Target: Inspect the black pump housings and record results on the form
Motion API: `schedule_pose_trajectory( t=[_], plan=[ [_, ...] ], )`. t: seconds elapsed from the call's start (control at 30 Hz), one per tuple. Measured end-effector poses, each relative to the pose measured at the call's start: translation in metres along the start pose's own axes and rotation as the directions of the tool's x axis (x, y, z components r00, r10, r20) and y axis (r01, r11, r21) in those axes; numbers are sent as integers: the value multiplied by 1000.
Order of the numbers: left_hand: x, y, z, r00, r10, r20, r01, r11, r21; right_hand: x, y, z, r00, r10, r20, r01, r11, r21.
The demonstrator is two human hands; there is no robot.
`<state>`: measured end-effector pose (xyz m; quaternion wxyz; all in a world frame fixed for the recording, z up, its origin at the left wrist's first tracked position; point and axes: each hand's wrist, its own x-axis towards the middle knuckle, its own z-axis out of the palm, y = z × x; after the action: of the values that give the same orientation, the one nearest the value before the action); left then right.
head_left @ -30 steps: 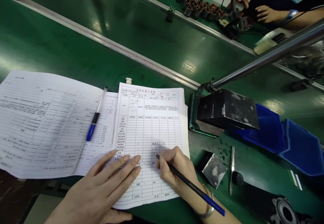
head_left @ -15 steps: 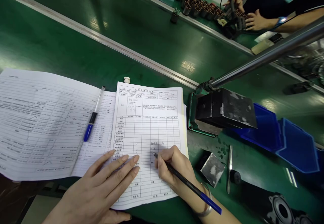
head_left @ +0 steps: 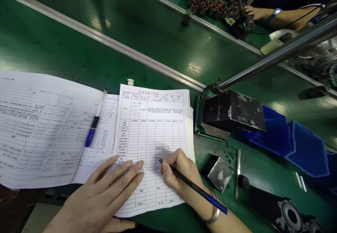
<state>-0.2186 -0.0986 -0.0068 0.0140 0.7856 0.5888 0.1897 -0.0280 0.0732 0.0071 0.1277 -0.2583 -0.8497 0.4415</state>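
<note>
A printed form (head_left: pixel 158 131) with a table grid and some handwriting lies on a stack of papers. My left hand (head_left: pixel 105 191) rests flat on its lower left part, fingers stretched out. In my right hand (head_left: pixel 181 175) is a black and blue pen (head_left: pixel 196 187), its tip at the form's middle rows. A metal bangle circles the right wrist. To the left, an open booklet (head_left: pixel 39 131) of printed pages carries a capped blue pen (head_left: pixel 96 119).
At the right stand a black block (head_left: pixel 234 110) on a green stand, blue bins (head_left: pixel 308 148), a smaller metal block (head_left: pixel 219 173) and a black motor-like part (head_left: pixel 265 205). Across the metal rail, a person's hands (head_left: pixel 250 12) work beside copper-wound parts (head_left: pixel 205 5).
The view has shifted slightly. My right hand and pen remain at nearly the same place on the form. Across the bench, the other person's hands have moved, and another hand shows behind them.
</note>
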Motion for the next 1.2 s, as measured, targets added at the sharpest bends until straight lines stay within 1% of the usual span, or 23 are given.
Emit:
schedule_pose_trajectory(
  t=[0.3,0.5,0.9,1.2],
  plan=[
    [-2,-1,2,1000,2,6,-2,1000,7,-3,1,2,999,-4,-44,3,1000,-30],
    [1,-1,1,1000,-1,-2,1,1000,10,-2,1,2,1000,14,-14,-14,1000,1],
    [1,0,0,1000,-5,-11,5,1000,-1,-2,-1,1,998,48,-50,-48,999,-11],
    [0,1,0,1000,-7,3,7,1000,-6,-3,-1,1,998,57,-33,-57,998,-3]
  ],
)
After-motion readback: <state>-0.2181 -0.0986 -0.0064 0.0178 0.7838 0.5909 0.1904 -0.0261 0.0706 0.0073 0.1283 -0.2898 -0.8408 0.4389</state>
